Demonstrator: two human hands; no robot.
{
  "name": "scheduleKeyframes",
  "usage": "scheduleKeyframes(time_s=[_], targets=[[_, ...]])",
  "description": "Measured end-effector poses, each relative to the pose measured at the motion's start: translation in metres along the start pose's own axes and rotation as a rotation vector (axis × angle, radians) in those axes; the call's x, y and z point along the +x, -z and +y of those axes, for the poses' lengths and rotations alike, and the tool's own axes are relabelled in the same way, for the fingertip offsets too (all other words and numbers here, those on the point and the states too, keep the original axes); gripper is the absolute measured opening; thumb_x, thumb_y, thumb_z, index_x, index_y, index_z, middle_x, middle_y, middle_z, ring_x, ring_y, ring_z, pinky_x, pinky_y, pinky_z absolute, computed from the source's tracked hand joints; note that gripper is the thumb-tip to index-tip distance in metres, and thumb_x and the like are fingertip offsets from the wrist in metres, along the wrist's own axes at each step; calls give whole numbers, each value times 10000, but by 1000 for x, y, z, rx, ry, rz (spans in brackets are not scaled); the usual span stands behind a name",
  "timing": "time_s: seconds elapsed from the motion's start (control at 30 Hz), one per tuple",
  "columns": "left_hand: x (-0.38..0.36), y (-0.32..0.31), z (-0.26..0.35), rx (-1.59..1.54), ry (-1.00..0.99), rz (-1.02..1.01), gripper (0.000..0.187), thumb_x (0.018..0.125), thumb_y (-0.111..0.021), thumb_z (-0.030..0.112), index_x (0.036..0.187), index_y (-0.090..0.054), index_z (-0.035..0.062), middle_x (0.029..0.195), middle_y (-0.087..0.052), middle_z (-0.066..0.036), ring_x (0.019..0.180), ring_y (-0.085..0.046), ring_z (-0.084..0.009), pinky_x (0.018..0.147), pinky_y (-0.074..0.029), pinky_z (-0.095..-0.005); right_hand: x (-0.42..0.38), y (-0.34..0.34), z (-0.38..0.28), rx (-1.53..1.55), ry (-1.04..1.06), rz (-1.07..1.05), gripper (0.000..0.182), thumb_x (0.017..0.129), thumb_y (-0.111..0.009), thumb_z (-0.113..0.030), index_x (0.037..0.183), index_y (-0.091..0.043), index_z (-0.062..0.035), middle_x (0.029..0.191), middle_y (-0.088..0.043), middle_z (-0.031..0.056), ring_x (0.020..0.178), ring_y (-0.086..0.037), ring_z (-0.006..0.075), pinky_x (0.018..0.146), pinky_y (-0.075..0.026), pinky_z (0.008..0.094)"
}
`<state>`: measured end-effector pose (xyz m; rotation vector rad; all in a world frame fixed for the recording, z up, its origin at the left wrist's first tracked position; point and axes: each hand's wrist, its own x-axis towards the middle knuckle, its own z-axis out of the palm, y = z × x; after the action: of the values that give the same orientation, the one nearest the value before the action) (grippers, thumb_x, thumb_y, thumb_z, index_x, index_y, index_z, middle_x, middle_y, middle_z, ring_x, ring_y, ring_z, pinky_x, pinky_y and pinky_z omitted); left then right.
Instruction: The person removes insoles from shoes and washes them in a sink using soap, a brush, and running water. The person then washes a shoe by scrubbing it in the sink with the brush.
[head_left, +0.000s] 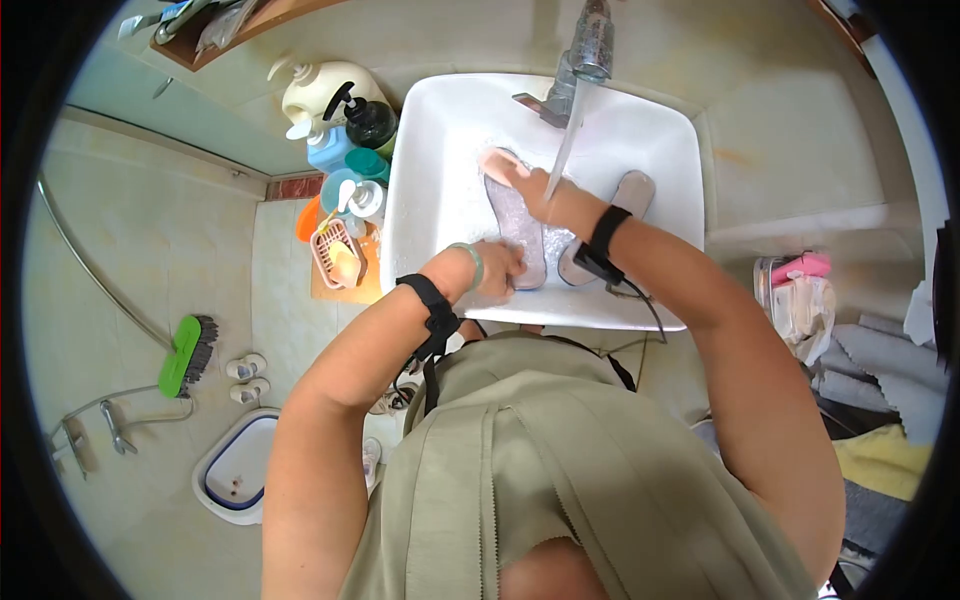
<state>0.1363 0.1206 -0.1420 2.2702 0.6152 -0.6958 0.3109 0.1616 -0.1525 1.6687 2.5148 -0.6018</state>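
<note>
In a white sink [425, 190] lies a wet greyish insole [520, 235], stretched lengthwise toward the tap. My left hand [495, 268] grips the side of its near end, fingers curled over the edge. My right hand [545, 195] is closed around a pale pink brush [500, 163], which rests on the far end of the insole; its bristles are hidden. A second insole [635, 195] lies to the right, its middle covered by my right wrist. Water [568, 140] runs from the tap [592, 45] and falls by my right hand.
Pump bottles [370, 122] and cups crowd the left side of the sink. Beside them a pink basket [335, 255] holds soap. A green brush [185, 355] is at the left, above a white basin [238, 465]. Folded cloths [880, 370] are on the right.
</note>
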Motion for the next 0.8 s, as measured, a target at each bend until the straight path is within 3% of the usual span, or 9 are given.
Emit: scheduleKeyframes(time_s=[0.07, 0.2, 0.27, 0.4, 0.47, 0.57, 0.6, 0.67, 0.8], targets=[[-2, -1, 2, -16, 24, -12, 527, 764, -618, 276, 1277, -544, 182, 1452, -366, -88, 1345, -300, -347, 1113, -227, -390, 14, -14, 6, 38, -37, 72, 414, 877, -432, -68, 1290, -404, -41, 774, -623, 222, 652, -620, 376, 527, -479, 446], [5, 5, -3, -9, 7, -30, 509, 756, -620, 277, 1252, -568, 178, 1443, -382, -76, 1342, -315, -319, 1113, -227, -385, -46, 7, -14, 84, 83, -183, 413, 886, -413, -58, 1298, -408, -28, 791, -635, 207, 675, -635, 374, 549, -496, 422], [4, 6, -6, -32, -4, -66, 507, 751, -623, 279, 1246, -574, 177, 1442, -385, -70, 1342, -318, -307, 1111, -231, -382, -73, -27, -3, 110, 231, 119, 376, 938, -378, -148, 1303, -383, -58, 826, -656, 207, 721, -651, 379, 578, -524, 428], [3, 7, 0, -35, 9, -65, 528, 736, -633, 294, 1250, -577, 189, 1439, -390, -65, 1350, -311, -287, 1109, -229, -393, -23, 12, -10, -62, 105, -110, 364, 932, -374, -121, 1288, -390, -48, 814, -654, 203, 740, -653, 380, 595, -530, 424], [2, 13, 4, 9, 43, -97, 536, 733, -634, 301, 1256, -574, 195, 1442, -385, -64, 1355, -304, -286, 1110, -224, -401, 23, 9, 4, 15, 20, -104, 531, 826, -468, 6, 1338, -344, -62, 788, -630, 239, 728, -644, 389, 585, -505, 435], [2, 9, 6, -3, 77, -96, 544, 732, -629, 312, 1262, -571, 204, 1450, -373, -64, 1354, -305, -278, 1110, -220, -421, 20, -3, 12, 242, -79, -209, 567, 812, -480, 9, 1349, -323, -87, 757, -619, 233, 706, -636, 388, 586, -502, 436], [4, 8, 4, 3, 62, -89, 545, 730, -627, 313, 1262, -571, 205, 1454, -367, -64, 1355, -303, -274, 1108, -221, -428, 5, -1, 10, 238, -77, -210, 567, 812, -480, 9, 1349, -323, -87, 757, -619, 233, 706, -636, 388, 586, -502, 436], [5, 4, -3, 7, 49, -83, 546, 729, -624, 315, 1261, -572, 207, 1458, -361, -63, 1355, -301, -271, 1107, -222, -434, -44, 7, -6, 71, 181, -203, 464, 850, -433, -23, 1309, -375, -52, 748, -631, 228, 688, -654, 354, 573, -521, 424], [8, 6, -7, -57, 6, -75, 538, 721, -626, 303, 1247, -580, 199, 1453, -368, -66, 1360, -292, -265, 1106, -224, -431, -42, 12, -8, 143, 112, -188, 631, 798, -493, 14, 1385, -291, -102, 787, -619, 253, 728, -634, 391, 621, -497, 441]])
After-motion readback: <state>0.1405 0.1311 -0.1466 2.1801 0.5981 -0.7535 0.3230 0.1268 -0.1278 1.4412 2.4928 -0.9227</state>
